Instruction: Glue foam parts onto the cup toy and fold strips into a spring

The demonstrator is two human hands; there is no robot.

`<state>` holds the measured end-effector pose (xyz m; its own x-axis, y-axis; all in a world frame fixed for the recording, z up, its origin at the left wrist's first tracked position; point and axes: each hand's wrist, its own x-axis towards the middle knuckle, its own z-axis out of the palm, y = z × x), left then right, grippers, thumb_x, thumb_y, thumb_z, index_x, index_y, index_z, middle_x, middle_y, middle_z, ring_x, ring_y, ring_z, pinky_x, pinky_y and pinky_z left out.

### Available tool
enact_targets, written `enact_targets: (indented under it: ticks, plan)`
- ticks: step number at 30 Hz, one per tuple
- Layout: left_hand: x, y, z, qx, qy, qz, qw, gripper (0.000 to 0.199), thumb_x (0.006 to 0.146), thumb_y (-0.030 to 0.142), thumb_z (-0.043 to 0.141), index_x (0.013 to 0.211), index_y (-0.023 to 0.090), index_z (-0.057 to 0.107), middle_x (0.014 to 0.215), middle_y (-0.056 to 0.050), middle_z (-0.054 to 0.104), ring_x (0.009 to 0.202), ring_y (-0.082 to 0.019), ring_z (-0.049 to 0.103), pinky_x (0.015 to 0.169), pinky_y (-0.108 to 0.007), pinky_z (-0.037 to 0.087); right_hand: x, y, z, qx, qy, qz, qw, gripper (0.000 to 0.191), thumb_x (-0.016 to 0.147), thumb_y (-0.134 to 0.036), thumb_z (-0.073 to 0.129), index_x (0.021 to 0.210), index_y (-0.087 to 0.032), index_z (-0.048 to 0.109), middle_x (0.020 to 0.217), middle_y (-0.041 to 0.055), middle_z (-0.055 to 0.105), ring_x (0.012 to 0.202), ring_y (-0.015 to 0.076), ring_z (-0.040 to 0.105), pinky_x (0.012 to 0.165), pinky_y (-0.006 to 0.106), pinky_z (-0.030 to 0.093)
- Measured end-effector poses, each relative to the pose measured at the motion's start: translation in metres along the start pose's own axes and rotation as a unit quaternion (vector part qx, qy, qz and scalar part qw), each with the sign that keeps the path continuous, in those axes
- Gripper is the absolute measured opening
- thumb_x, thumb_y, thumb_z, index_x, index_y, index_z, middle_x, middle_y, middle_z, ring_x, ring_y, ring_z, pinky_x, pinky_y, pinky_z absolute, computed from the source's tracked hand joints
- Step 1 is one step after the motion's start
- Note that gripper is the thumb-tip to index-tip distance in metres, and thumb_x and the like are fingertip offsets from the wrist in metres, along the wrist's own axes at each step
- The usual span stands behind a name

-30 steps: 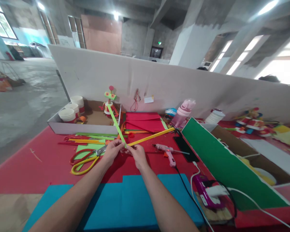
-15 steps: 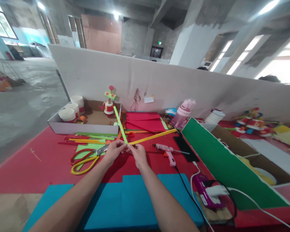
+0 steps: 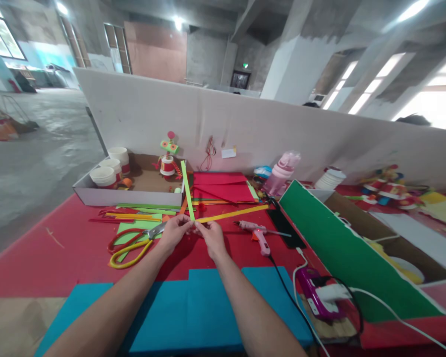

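Note:
My left hand (image 3: 178,230) and my right hand (image 3: 210,234) meet fingertip to fingertip over the red table. Both are closed on the joined ends of two paper strips. The green paper strip (image 3: 188,190) points away toward the cardboard box, and the yellow paper strip (image 3: 234,213) slants off to the right. Just left of my left hand lie scissors (image 3: 134,244) with red and yellow handles, on green paper. To the right of my right hand rests a pink glue gun (image 3: 258,233), its small red light lit.
At the back left, a shallow box (image 3: 130,198) holds white cups and a paper-cup robot figure (image 3: 168,161). Red paper sheets (image 3: 219,186), a pink bottle (image 3: 282,171) and a phone (image 3: 288,230) lie beyond. A green panel (image 3: 349,253) and purple power strip (image 3: 319,295) stand right.
The green strip has swung a little to the right and stands steeper. The yellow strip's far end has shifted slightly down and left. Both hands keep their pinch.

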<state>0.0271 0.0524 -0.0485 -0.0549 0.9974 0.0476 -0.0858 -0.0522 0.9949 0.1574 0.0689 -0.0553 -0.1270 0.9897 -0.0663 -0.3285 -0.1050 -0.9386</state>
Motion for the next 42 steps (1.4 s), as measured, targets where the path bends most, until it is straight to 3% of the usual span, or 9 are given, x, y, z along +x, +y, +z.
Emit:
enact_targets:
  ticks: [8,18,26,33,42]
  plan:
    - [-0.0001,0.0028,-0.0003,-0.051,-0.007,-0.010,0.999,0.028,0.070,0.039,0.073,0.070,0.013,0.060,0.061,-0.002,0.063,0.055,-0.011,0.054,0.056,-0.023,0.042,0.0018,-0.0012,-0.0006,0.089,-0.022,0.040,0.995,0.028,0.054,-0.031,0.081,0.069,-0.015,0.065,0.059,-0.0019,0.063,0.055,0.0098,0.057,0.066,0.027,0.052]
    - [0.0004,0.0006,0.0004,-0.034,-0.008,-0.013,0.999,0.031,0.068,0.041,0.074,0.069,0.014,0.059,0.059,-0.001,0.062,0.052,-0.011,0.054,0.052,-0.022,0.042,-0.0007,-0.0009,-0.0006,0.102,-0.030,0.032,0.994,0.028,0.053,-0.030,0.083,0.070,-0.017,0.066,0.058,-0.0032,0.062,0.053,0.0088,0.056,0.064,0.026,0.052]
    - [-0.0022,0.0036,0.0012,-0.040,-0.011,-0.012,0.999,0.024,0.068,0.034,0.074,0.069,0.014,0.060,0.055,0.001,0.059,0.051,-0.009,0.051,0.052,-0.021,0.042,0.0025,0.0018,-0.0021,0.048,-0.040,0.023,0.998,0.031,0.057,-0.038,0.081,0.075,-0.016,0.067,0.064,0.0005,0.067,0.056,0.0113,0.060,0.061,0.025,0.050]
    - [0.0007,-0.0004,-0.0023,-0.037,-0.010,-0.021,0.999,0.027,0.067,0.038,0.075,0.069,0.013,0.063,0.061,-0.004,0.064,0.054,-0.013,0.057,0.053,-0.024,0.044,0.0001,-0.0008,-0.0024,0.045,-0.031,0.028,0.998,0.031,0.057,-0.038,0.081,0.075,-0.016,0.066,0.061,-0.0023,0.063,0.057,0.0101,0.058,0.065,0.026,0.052]
    - [0.0010,0.0001,-0.0007,-0.080,-0.015,-0.020,0.996,0.030,0.064,0.040,0.077,0.068,0.012,0.066,0.057,-0.002,0.063,0.050,-0.010,0.053,0.050,-0.022,0.042,-0.0021,-0.0031,-0.0013,0.016,-0.013,0.013,1.000,0.032,0.059,-0.040,0.079,0.077,-0.017,0.066,0.058,-0.0034,0.059,0.058,0.0113,0.057,0.066,0.028,0.052]
